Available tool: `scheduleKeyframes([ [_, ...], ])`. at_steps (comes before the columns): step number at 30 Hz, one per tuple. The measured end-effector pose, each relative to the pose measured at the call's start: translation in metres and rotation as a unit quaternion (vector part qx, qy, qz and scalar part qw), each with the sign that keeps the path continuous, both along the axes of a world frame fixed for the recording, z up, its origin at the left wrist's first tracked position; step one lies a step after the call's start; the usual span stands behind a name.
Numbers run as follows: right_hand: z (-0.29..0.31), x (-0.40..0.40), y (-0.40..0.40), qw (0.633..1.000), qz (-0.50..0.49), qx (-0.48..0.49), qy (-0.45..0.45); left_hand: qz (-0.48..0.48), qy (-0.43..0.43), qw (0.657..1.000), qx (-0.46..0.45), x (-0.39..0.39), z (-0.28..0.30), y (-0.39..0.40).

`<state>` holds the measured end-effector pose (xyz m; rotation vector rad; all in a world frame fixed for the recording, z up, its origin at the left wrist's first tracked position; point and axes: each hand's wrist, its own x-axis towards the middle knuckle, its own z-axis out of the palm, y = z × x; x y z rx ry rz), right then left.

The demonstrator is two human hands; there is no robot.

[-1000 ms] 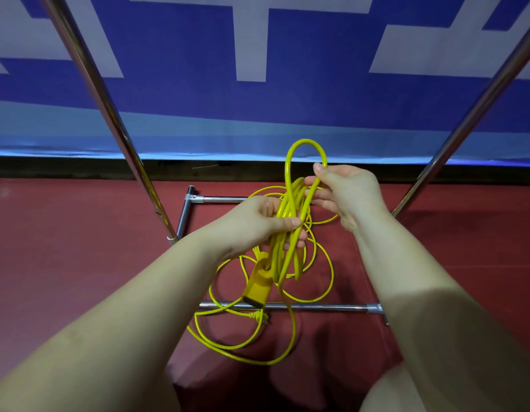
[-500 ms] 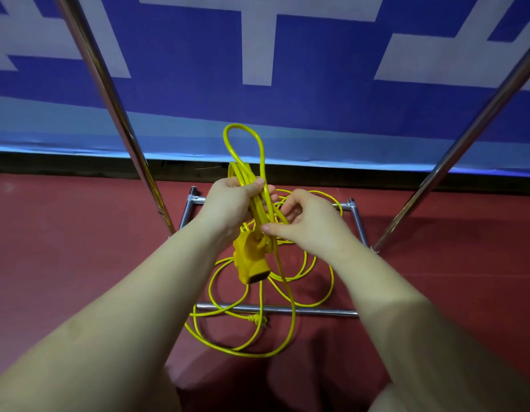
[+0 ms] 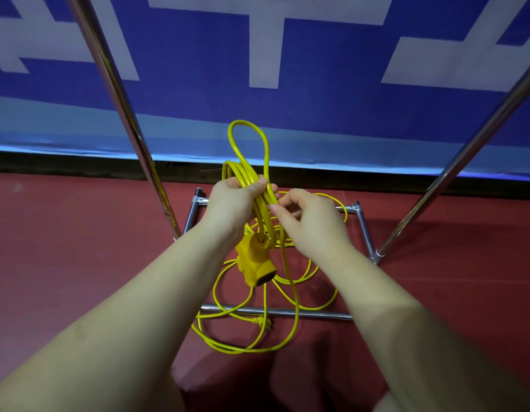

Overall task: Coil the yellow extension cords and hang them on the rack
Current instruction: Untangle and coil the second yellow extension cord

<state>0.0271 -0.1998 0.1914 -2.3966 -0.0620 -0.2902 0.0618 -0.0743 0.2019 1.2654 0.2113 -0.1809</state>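
My left hand grips a bundle of loops of the yellow extension cord; one tall loop stands above the fist. The cord's yellow socket block hangs just below that hand. My right hand is beside the bundle and pinches a strand of the cord between thumb and fingers. The loose remainder of the cord lies in wide loops on the red floor, with its plug by the rack's front base bar. The rack's two chrome poles rise on either side of my arms.
The rack's chrome base frame lies on the red floor under the loose cord, and its right pole slants up to the right. A blue and white banner hangs behind the rack.
Both hands and the bundle shifted left. My right hand let go of the loop's top and came down to pinch a strand beside the bundle. The socket block rose a little.
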Motion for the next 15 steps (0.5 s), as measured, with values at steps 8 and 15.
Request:
scheduleKeyframes([
  [8, 0.0066, -0.0005, 0.0051, 0.993, 0.043, -0.112, -0.020, 0.050, 0.004, 0.999, -0.002, 0.0010, 0.0001, -0.0037],
  [15, 0.0010, 0.0013, 0.0059, 0.987, 0.058, -0.107, 0.107, 0.063, 0.007, 0.998, 0.009, 0.0020, -0.0009, -0.0030],
])
